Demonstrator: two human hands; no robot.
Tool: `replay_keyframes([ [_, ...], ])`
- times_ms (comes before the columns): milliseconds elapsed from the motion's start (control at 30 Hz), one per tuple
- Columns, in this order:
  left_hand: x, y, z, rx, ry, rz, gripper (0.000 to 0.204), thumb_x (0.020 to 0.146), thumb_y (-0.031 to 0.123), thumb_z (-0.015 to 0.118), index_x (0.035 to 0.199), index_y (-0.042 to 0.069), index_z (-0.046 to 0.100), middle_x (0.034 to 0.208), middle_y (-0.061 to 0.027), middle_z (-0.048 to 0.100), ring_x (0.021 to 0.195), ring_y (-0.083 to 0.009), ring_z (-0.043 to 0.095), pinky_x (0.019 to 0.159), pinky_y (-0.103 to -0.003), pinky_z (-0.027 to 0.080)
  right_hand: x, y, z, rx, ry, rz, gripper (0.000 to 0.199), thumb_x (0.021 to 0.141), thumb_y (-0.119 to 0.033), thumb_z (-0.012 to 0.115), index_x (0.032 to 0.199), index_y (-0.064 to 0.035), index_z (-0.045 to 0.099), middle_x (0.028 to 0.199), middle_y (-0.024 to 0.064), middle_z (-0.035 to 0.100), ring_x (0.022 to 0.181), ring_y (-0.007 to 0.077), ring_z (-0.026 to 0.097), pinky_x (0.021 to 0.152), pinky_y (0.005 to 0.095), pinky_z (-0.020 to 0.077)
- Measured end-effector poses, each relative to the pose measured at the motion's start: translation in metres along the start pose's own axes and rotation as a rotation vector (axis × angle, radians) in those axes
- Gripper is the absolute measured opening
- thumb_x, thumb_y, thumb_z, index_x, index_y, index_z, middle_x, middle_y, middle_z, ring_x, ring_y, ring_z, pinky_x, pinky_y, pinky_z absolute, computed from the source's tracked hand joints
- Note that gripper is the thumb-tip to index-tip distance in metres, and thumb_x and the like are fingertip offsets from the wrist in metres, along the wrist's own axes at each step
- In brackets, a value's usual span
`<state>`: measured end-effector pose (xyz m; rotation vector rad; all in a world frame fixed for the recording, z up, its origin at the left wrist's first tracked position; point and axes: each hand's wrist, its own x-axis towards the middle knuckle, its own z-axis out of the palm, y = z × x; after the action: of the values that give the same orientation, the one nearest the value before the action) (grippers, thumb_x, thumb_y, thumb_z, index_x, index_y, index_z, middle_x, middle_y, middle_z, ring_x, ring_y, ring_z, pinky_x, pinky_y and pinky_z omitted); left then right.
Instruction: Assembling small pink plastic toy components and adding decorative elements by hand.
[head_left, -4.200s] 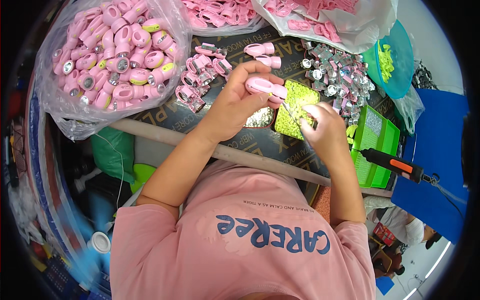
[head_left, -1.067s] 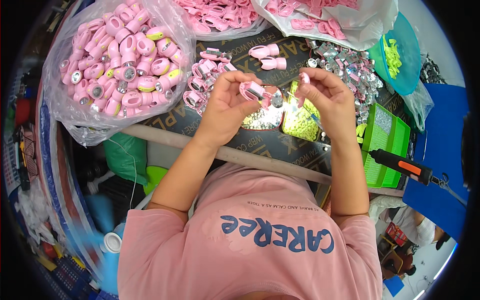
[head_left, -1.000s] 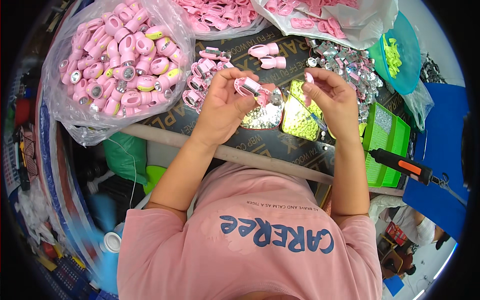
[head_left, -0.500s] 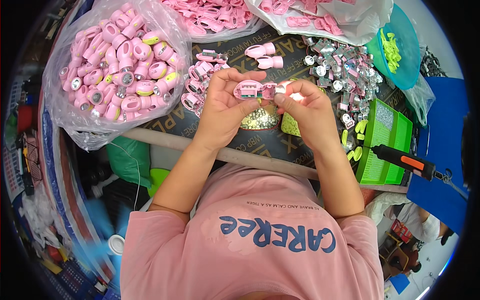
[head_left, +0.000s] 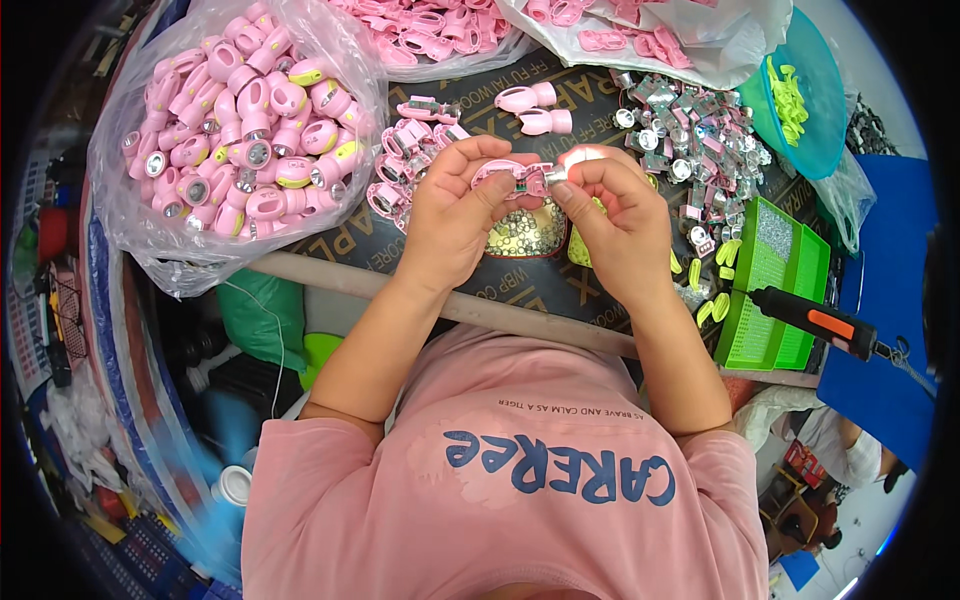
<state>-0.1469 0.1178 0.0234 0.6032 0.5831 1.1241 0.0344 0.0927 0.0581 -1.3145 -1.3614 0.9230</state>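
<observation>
My left hand (head_left: pixel 452 220) pinches an open pink flashlight shell (head_left: pixel 490 170), its thumb lying across the inner parts. At the shell's right end, thumb and fingers of my right hand (head_left: pixel 625 225) grip its small silvery lamp head (head_left: pixel 556 174). A bright glow shows behind my right fingers. Below my hands sits a container of small metal rings (head_left: pixel 525 232), partly hidden. A yellow-green tray (head_left: pixel 580 245) peeks out beside it. Pink shells with parts inside (head_left: pixel 400 150) lie near my left hand, and two pink shell pieces (head_left: pixel 545 121) lie beyond both hands.
Finished-looking pink flashlights (head_left: pixel 260 155) fill a clear bag at left. Loose lamp assemblies (head_left: pixel 690 140) are heaped at right. A green tray (head_left: pixel 770 345) has a black-and-orange electric screwdriver (head_left: pixel 825 325) over it. A teal bowl (head_left: pixel 825 130) holds yellow-green pieces.
The shell has tilted in my hands, and my left thumb has moved up over its inner parts. My right fingers stay at the lamp head. The whole view has shifted slightly.
</observation>
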Motion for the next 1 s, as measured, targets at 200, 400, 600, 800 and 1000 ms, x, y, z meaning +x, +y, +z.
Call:
replay_keyframes([
  [200,0.004,-0.003,0.001,0.059,-0.013,0.03,0.025,0.101,0.003,0.06,0.124,-0.001,0.053,0.124,-0.0201,0.065,0.104,-0.0225,0.069,0.091,-0.037,0.06,0.001,0.005,0.001,0.138,-0.027,0.04,0.009,0.086,-0.004,0.077,0.092,-0.0011,0.071,0.105,0.0072,0.066,0.083,0.0115,0.059,0.073,0.0242,0.0477],
  [400,0.003,-0.003,0.006,0.106,0.01,0.012,0.024,0.097,0.002,0.064,0.12,0.0,0.059,0.124,-0.0125,0.061,0.105,-0.0185,0.066,0.091,-0.031,0.058,0.002,0.0,-0.007,0.191,-0.053,0.253,0.009,0.092,-0.009,0.075,0.095,-0.0003,0.072,0.103,0.0033,0.068,0.081,0.0076,0.059,0.075,0.0212,0.0465],
  [600,0.004,-0.011,0.006,0.618,0.03,0.251,0.021,0.09,-0.002,0.069,0.11,0.003,0.068,0.123,-0.0082,0.054,0.101,-0.0134,0.063,0.084,-0.025,0.057,0.005,0.007,-0.015,0.564,-0.175,0.506,0.016,0.098,-0.017,0.07,0.104,-0.0027,0.072,0.093,0.0009,0.07,0.082,0.0079,0.058,0.073,0.0235,0.0458],
  [800,0.002,-0.006,0.015,0.685,0.088,0.303,0.018,0.088,-0.006,0.068,0.104,0.002,0.068,0.123,-0.0085,0.053,0.108,-0.0133,0.059,0.085,-0.025,0.053,0.0,0.003,-0.005,0.506,-0.064,0.39,0.012,0.094,-0.01,0.074,0.1,-0.0001,0.072,0.093,0.0002,0.069,0.079,0.0058,0.059,0.072,0.0208,0.0474],
  [1000,0.0,-0.012,0.025,0.652,0.146,0.38,0.016,0.087,-0.009,0.066,0.099,0.001,0.064,0.122,-0.0097,0.051,0.105,-0.0135,0.059,0.084,-0.026,0.053,-0.006,0.004,0.009,0.075,0.078,0.157,0.012,0.088,-0.009,0.079,0.091,0.0007,0.071,0.097,0.0025,0.063,0.085,0.0065,0.059,0.07,0.0221,0.0462],
])
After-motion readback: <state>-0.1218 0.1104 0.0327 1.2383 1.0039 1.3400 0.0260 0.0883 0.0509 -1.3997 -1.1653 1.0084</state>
